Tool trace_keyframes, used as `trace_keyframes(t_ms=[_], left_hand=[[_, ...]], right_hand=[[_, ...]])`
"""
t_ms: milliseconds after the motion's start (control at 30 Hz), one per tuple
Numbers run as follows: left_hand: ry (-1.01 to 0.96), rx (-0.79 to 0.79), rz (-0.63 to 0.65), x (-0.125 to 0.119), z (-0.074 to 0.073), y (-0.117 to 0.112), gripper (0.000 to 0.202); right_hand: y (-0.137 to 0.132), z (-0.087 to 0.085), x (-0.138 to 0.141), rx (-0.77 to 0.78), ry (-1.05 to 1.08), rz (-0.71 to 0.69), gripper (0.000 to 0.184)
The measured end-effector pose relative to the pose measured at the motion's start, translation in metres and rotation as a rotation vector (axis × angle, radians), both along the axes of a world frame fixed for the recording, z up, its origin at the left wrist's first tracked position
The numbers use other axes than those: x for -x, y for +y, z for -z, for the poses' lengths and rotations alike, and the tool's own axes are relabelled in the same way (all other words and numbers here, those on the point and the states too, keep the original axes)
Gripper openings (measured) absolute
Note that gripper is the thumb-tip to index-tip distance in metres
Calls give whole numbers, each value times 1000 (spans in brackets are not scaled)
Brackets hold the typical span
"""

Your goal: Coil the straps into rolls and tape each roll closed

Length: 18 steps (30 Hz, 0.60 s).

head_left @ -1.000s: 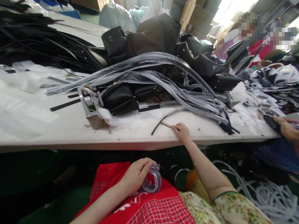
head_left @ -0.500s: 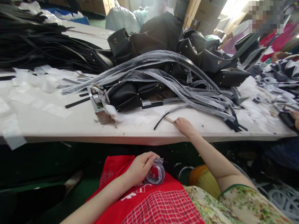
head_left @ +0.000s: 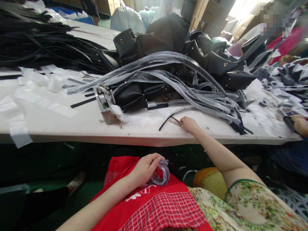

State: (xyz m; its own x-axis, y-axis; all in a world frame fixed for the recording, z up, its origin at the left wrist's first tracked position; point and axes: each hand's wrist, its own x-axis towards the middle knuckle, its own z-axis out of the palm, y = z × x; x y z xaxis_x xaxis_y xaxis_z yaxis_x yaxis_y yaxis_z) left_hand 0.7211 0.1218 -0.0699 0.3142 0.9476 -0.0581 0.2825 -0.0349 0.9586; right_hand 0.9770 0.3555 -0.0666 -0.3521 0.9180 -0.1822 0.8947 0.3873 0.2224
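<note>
My left hand (head_left: 147, 168) rests over the red apron (head_left: 168, 208) on my lap, its fingers closed on a coiled strap (head_left: 164, 175) in clear plastic. Out on the white table, my right hand (head_left: 189, 124) is closed at the end of a slim, pale, pronged tool (head_left: 175, 122), which may be tweezers or scissors. Just left of that tool, a short black strip (head_left: 164, 122) lies on the tabletop. Behind the hand stretch several long straps (head_left: 192, 96) in clear plastic. A metal tape dispenser (head_left: 106, 104) stands further left, beside a black bag (head_left: 131, 98).
Black bags (head_left: 166, 35) are heaped at the back of the table (head_left: 60, 123). Black straps (head_left: 48, 48) pile up at far left, near white paper strips (head_left: 45, 102). A co-worker's hand (head_left: 300, 124) is at the right edge. A yellow stool (head_left: 211, 181) stands below.
The view has shifted slightly. My right hand is a little higher in view, and the pale tool's prongs look more spread. My left hand keeps the coiled strap on the lap.
</note>
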Motion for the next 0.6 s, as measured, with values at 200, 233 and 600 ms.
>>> trace_keyframes(t_ms=[200, 233, 600], left_hand=[[0, 3, -4, 1, -2, -2, 36], [-1, 3, -8, 1, -2, -3, 36], [-19, 5, -6, 5, 1, -4, 35]], right_hand=[[8, 5, 13, -31, 61, 203, 33], [8, 6, 13, -41, 74, 234, 37], [28, -20, 9, -81, 329, 394, 65]])
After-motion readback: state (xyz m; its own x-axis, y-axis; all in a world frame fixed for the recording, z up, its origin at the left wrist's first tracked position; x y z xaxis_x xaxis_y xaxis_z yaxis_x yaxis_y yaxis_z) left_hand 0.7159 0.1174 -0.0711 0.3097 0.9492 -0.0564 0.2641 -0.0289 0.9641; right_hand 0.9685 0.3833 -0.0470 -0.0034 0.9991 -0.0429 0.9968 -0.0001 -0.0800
